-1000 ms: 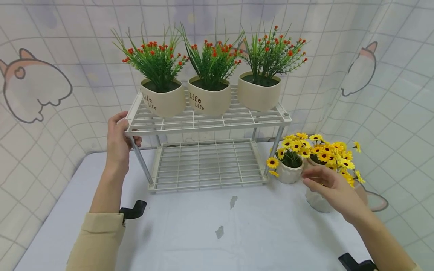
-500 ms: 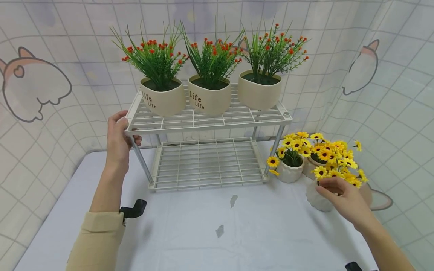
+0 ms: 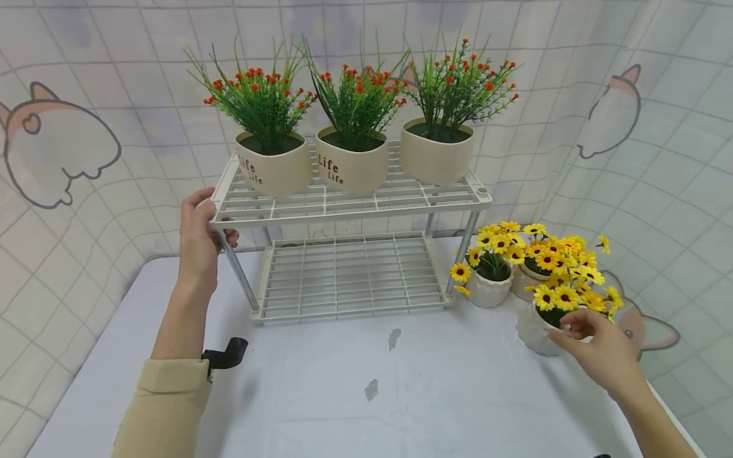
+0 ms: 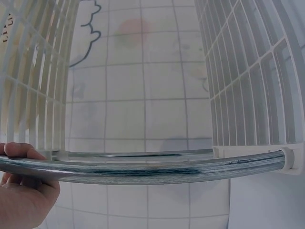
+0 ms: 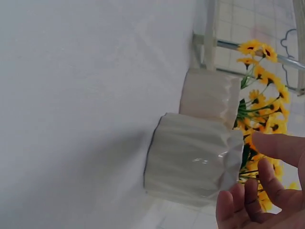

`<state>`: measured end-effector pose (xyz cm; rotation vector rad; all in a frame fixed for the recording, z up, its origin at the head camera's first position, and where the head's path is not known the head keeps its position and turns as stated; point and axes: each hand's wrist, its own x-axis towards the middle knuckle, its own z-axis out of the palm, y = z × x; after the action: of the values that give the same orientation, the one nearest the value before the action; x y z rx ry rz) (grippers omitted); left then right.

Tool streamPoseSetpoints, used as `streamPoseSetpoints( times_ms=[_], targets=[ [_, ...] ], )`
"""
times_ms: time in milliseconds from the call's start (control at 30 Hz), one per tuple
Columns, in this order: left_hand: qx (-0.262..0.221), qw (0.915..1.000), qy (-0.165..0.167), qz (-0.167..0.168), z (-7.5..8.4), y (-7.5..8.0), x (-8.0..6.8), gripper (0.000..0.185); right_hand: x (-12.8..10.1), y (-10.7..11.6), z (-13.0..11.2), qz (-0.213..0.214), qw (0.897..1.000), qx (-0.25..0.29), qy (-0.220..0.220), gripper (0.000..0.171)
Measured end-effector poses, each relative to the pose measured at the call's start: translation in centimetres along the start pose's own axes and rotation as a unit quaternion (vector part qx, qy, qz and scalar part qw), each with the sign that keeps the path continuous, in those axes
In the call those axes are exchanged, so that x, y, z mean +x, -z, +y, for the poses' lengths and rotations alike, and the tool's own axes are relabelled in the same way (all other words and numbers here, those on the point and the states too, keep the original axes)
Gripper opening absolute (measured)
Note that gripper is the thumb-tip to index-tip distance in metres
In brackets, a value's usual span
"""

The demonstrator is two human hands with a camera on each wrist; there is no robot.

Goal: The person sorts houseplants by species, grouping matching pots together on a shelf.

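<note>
The right hand point(image 3: 601, 350) is at the rim of the nearest white ribbed pot point(image 3: 534, 331), which holds yellow daisy-like artificial flowers point(image 3: 567, 296) with dark centres. The fingers are relaxed and slightly curved beside the rim; whether they touch it cannot be told, and they grip nothing. This pot stands on the white table point(image 3: 355, 394), to the right of the rack and in front of two similar pots of yellow flowers point(image 3: 492, 267). The left hand point(image 3: 199, 238) grasps the front left corner of the white two-tier wire rack point(image 3: 343, 203), fingers curled round its metal leg point(image 4: 157, 169). Three beige pots with red-flowered plants point(image 3: 352, 137) stand on the upper shelf.
</note>
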<state>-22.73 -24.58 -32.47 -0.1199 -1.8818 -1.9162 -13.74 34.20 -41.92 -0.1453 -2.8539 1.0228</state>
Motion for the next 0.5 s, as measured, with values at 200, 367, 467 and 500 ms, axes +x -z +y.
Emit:
streamPoseSetpoints(
  times_ms=[200, 367, 467, 500],
  targets=[
    [-0.001, 1.0, 0.0, -0.001, -0.1, -0.1, 0.0, 0.042, 0.0, -0.4, 1.3, 0.026, 1.0, -0.004, -0.007, 0.059],
    [-0.002, 1.0, -0.001, 0.0, 0.0, -0.1, 0.1, 0.041, 0.4, -0.5, 1.9, 0.026, 0.999, 0.014, -0.035, 0.082],
    [0.003, 1.0, -0.001, 0.001, 0.0, 0.0, 0.0, 0.041, 0.6, -0.6, 2.2, 0.011, 0.997, 0.04, -0.059, 0.095],
    [0.003, 1.0, -0.001, 0.0, 0.0, 0.0, 0.0, 0.041, 0.6, -0.7, 2.3, 0.006, 0.997, 0.045, -0.066, 0.098]
  ],
)
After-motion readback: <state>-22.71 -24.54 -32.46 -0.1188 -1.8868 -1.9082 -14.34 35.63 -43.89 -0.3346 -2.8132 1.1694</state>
